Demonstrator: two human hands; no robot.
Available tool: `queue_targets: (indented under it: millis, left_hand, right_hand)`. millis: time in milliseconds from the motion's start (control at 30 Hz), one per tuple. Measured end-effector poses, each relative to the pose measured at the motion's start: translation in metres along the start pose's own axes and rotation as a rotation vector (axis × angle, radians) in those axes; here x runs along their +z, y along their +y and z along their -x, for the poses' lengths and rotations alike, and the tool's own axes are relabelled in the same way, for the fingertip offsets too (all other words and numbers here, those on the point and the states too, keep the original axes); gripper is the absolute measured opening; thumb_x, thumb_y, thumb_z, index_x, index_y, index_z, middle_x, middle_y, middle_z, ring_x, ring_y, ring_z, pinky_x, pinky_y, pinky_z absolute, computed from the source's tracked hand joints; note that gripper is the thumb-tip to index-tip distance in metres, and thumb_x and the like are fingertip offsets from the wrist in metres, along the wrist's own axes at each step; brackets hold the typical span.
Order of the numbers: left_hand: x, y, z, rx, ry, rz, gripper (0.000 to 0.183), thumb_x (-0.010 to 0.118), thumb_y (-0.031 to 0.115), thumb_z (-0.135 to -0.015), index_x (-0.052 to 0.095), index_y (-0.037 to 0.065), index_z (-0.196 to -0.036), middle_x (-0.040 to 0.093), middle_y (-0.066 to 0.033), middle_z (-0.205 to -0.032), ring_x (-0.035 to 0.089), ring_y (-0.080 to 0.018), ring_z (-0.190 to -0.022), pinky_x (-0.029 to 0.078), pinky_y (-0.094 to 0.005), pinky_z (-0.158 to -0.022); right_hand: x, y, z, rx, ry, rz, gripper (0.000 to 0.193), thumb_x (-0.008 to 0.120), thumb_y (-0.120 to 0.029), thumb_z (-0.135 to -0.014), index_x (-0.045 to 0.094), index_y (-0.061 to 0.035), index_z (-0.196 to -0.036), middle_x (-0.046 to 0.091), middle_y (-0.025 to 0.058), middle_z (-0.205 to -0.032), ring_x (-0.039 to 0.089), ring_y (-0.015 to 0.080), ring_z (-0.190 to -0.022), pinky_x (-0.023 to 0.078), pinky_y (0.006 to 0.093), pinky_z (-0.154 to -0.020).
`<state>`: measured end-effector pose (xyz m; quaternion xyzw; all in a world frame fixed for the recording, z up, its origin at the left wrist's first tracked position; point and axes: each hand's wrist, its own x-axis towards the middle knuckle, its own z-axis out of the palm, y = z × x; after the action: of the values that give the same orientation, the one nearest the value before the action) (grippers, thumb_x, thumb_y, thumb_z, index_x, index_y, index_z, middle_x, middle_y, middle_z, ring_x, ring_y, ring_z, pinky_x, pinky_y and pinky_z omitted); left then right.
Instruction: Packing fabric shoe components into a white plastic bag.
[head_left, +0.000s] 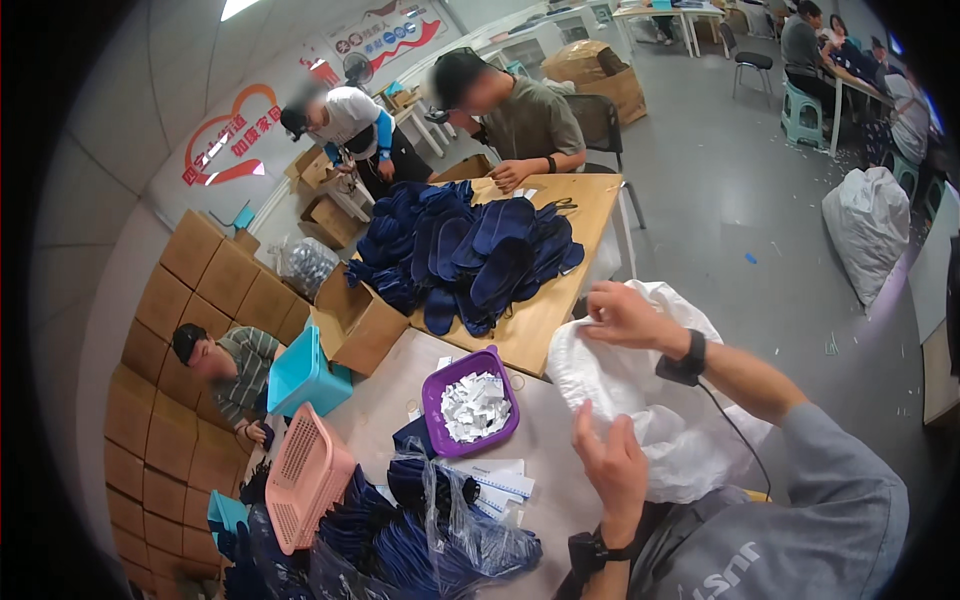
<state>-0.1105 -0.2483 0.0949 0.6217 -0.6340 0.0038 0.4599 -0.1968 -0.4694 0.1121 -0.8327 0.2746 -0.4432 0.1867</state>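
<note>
a wall of brown cartons [165,440] is stacked at left, beyond a pale bench [385,400] and a wooden bench [530,335] set against each other. a heap of navy fabric pieces [460,250] is piled on the wooden bench. a white sack [700,430] is spread beside the benches, its mouth turned toward them, close to the wearer's grey shirt [800,520]. on the pale bench, plastic-wrapped navy bundles [400,530] are seen beside a pink basket [298,480], with a purple tub [430,400] set near the sack. the sack's rim is met by the right hand [625,318], fingers curled, and the left hand [612,468], fingers partly parted; whether cloth is gripped by either cannot be told. white slips [475,405] are heaped in the tub.
</note>
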Motion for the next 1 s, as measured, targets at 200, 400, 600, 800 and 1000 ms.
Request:
queue_targets:
  millis: [200, 400, 600, 800, 1000]
  left_hand:
    - [0.015, -0.039, 0.001, -0.316, 0.02, 0.068, 0.012, 0.07, 0.006, -0.085, 0.067, 0.001, -0.095, 0.048, -0.0234, -0.136, 0.046, -0.0421, -0.127, 0.036, -0.0499, -0.107]
    - [0.017, -0.052, 0.004, -0.36, 0.056, 0.048, 0.013, 0.072, 0.006, -0.084, 0.066, 0.001, -0.095, 0.048, -0.0222, -0.136, 0.045, -0.0418, -0.128, 0.035, -0.05, -0.107]
    - [0.021, -0.07, -0.001, -0.367, 0.028, -0.016, 0.015, 0.071, 0.008, -0.085, 0.066, 0.0, -0.097, 0.047, -0.0223, -0.137, 0.044, -0.0422, -0.129, 0.034, -0.0507, -0.108]
    - [0.028, -0.094, -0.007, -0.313, -0.099, -0.11, 0.036, 0.067, 0.017, -0.089, 0.062, -0.001, -0.119, 0.047, -0.0246, -0.143, 0.042, -0.0421, -0.133, 0.032, -0.0495, -0.112]
    - [0.026, -0.107, -0.005, -0.262, -0.231, -0.316, 0.053, 0.062, 0.032, -0.094, 0.056, 0.001, -0.137, 0.048, -0.0245, -0.146, 0.039, -0.0406, -0.138, 0.029, -0.0501, -0.115]
  right_hand:
    - [0.095, 0.017, 0.042, 0.067, -0.399, -0.063, 0.022, 0.063, -0.016, -0.086, 0.066, -0.0004, -0.101, 0.062, 0.0179, -0.095, 0.062, 0.0398, -0.095, 0.052, 0.048, -0.083]
    - [0.105, 0.005, 0.049, 0.166, -0.549, -0.266, 0.043, 0.05, -0.027, -0.095, 0.063, 0.006, -0.119, 0.062, 0.024, -0.104, 0.062, 0.0432, -0.099, 0.048, 0.0479, -0.091]
    - [0.118, -0.006, 0.033, 0.208, -0.834, -0.173, 0.053, 0.047, -0.027, -0.101, 0.039, 0.0018, -0.145, 0.054, 0.0266, -0.125, 0.056, 0.0436, -0.117, 0.043, 0.0484, -0.1]
    - [0.14, 0.014, 0.032, 0.171, -0.707, -0.206, 0.049, 0.053, -0.025, -0.095, 0.048, 0.0081, -0.131, 0.058, 0.029, -0.119, 0.057, 0.0457, -0.113, 0.046, 0.0493, -0.096]
    - [0.069, 0.022, 0.016, 0.07, -0.624, -0.14, 0.06, 0.069, -0.034, -0.089, 0.055, 0.0004, -0.136, 0.059, 0.0248, -0.128, 0.055, 0.0402, -0.119, 0.043, 0.0434, -0.104]
